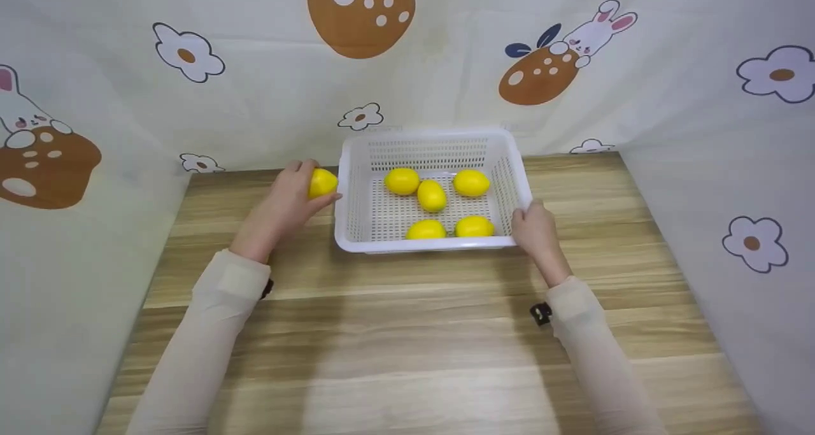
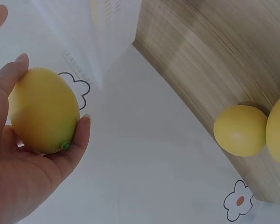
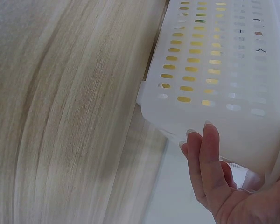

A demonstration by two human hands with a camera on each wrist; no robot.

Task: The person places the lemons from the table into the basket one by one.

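Observation:
A yellow lemon point(image 1: 323, 183) is held in my left hand point(image 1: 294, 193), just outside the left rim of a white plastic basket point(image 1: 347, 231). In the left wrist view, thumb and fingers curl around the lemon point(image 2: 44, 109), its green stem end facing down. Inside the basket lie several more lemons point(image 1: 432, 196), spread over the perforated floor. My right hand point(image 1: 537, 229) grips the basket's front right corner at the rim. From the right wrist view, the fingers point(image 3: 209, 156) reach under the rim along the basket's outer wall point(image 3: 200, 121).
Two other lemons point(image 2: 240, 130) sit on the wood-grain table in the left wrist view; the head view does not show them. Cream sheets point(image 1: 439, 85) printed with rabbits and flowers hang behind the basket and on both sides. The table point(image 1: 407, 333) extends in front of the basket.

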